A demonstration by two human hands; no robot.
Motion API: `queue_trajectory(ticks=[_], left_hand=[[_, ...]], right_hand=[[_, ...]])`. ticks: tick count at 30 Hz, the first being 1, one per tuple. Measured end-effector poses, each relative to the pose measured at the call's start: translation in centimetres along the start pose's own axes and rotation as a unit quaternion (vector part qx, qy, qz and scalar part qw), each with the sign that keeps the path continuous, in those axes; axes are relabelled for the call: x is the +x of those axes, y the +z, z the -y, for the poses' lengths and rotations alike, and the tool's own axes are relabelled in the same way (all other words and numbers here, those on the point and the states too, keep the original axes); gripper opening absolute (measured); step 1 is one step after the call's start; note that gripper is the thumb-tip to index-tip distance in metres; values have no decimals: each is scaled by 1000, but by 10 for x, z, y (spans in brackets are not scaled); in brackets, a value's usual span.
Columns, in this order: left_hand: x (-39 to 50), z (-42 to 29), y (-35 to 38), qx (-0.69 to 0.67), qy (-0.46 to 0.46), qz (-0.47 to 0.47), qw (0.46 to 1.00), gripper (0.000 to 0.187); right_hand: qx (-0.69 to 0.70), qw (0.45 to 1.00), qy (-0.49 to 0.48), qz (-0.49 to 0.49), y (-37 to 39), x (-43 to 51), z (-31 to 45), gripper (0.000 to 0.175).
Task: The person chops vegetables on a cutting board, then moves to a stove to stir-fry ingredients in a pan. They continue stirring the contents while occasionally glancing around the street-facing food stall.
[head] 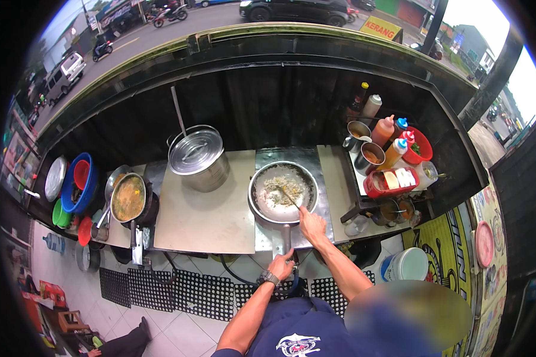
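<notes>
A frying pan (257,214) rests on the stove in the middle of the counter, its handle towards me. Chopped pale food (277,189) sizzles in whitish bubbling oil inside it. My right hand (312,226) grips a thin utensil (289,195) whose far end is in the food; that end is too small to make out. My left hand (282,267), with a watch at the wrist, is at the near end of the pan's handle (286,238), fingers closed around it. Part of the lower right of the picture is blurred.
A lidded steel pot (205,172) stands left of the pan. Farther left, a second pan (128,198) holds orange-brown food beside a blue basin (77,207). Squeeze bottles (383,130), metal jugs (370,157) and a red container (391,189) crowd a raised shelf at right. Another person's leg (127,337) shows at lower left.
</notes>
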State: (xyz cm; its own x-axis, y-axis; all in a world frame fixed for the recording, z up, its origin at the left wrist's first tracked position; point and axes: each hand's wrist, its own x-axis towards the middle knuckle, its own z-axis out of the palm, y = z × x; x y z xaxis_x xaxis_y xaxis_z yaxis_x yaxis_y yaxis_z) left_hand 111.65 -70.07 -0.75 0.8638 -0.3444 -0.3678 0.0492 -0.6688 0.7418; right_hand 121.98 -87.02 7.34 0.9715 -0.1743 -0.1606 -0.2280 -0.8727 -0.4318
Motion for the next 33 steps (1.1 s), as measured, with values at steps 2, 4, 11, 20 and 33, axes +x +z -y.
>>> queue_trajectory(ticks=[2,4,11,20,33], left_hand=[[-1,1,3,-2,-6,-2,1000,55],[-3,-2,3,3,-13,6,1000,56],[3,-1,8,19,0,9,1000,60],[6,7,15,26,3,29,999,64],[-2,2,10,19,-5,18,1000,68]], right_hand=[[2,1000,-7,-19,-10,-11,-4,29],[19,999,-12,-43,-20,-15,-8,30],[-15,999,-21,-30,-15,-8,-25,30],[-61,991,-110,36,-35,-16,-25,30],[-53,997,-55,-7,-40,-19,-26,30]])
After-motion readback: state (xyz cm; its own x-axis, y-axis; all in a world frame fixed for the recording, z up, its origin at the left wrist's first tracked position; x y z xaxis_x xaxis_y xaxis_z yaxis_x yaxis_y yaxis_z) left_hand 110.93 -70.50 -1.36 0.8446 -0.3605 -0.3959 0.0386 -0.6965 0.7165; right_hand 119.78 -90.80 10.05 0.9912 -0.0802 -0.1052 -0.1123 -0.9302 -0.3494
